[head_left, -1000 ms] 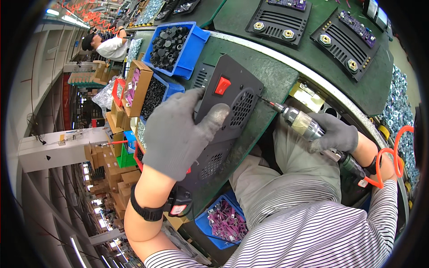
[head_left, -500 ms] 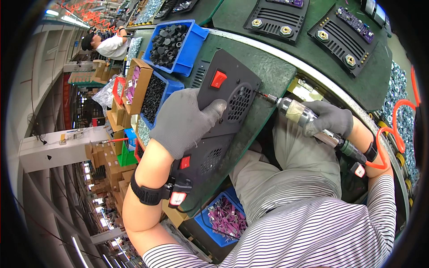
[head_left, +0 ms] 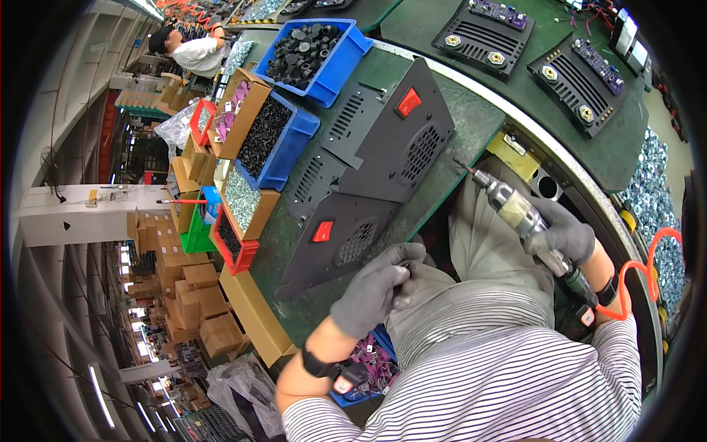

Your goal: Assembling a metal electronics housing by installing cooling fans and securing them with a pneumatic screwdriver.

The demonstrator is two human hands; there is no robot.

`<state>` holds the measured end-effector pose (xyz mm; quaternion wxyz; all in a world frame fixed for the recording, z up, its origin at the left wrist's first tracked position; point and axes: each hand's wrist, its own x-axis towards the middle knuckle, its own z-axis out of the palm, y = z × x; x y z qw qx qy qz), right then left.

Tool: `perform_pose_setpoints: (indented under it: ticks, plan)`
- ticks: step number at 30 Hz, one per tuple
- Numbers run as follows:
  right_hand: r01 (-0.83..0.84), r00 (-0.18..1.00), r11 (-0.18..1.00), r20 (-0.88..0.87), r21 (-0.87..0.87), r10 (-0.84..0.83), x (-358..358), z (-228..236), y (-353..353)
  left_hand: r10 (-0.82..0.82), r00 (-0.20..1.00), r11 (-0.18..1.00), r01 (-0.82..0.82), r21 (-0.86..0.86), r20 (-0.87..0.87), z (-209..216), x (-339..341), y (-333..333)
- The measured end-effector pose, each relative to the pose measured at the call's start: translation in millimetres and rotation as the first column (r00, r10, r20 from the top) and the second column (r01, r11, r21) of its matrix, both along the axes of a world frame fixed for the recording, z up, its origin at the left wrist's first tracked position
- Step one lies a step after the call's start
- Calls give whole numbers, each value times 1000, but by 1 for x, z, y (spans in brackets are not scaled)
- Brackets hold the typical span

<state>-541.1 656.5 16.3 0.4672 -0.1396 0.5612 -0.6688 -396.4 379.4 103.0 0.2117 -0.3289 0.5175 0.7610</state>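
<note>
My right hand, in a grey glove, is wrapped round a pneumatic screwdriver. The bit points up and left, clear of the black metal panels. My gloved left hand is over my lap by the bench edge, its fingers curled and pressed together; whatever they hold is too small to make out. On the green bench stand two similar black panels: a far one with a red rocker switch and a round honeycomb vent, and a nearer one with its own red switch. Slotted grey metal parts adjoin them.
Blue bins of black caps and black screws line the bench's left side, beside small red boxes. Past the rail, two slotted panels carry purple circuit boards. An orange air hose trails right. Another person works far left.
My left hand has let go of the far panel and come down toward my lap, its fingers now closed. The screwdriver's bit has drawn away from the panel's edge. The view has shifted.
</note>
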Motion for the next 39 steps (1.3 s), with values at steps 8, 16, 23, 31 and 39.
perform_pose_setpoints:
  ticks: [8,16,23,31,39]
  plan:
    - [-262,965,964,4,-50,263,42,18,-15,184,961,871,-63,487,-206,-85,30,-22]
    - [-361,931,933,-46,15,361,61,38,-38,413,878,840,-264,475,-241,-101,36,-32]
    - [-415,910,909,5,46,415,72,46,-54,472,823,840,-310,445,-318,-99,36,-28]
    - [-432,902,900,34,57,431,77,48,-64,468,821,827,-274,491,-329,-98,30,-33]
    - [-454,891,888,29,76,453,78,48,-69,473,793,837,-269,477,-383,-99,33,-31]
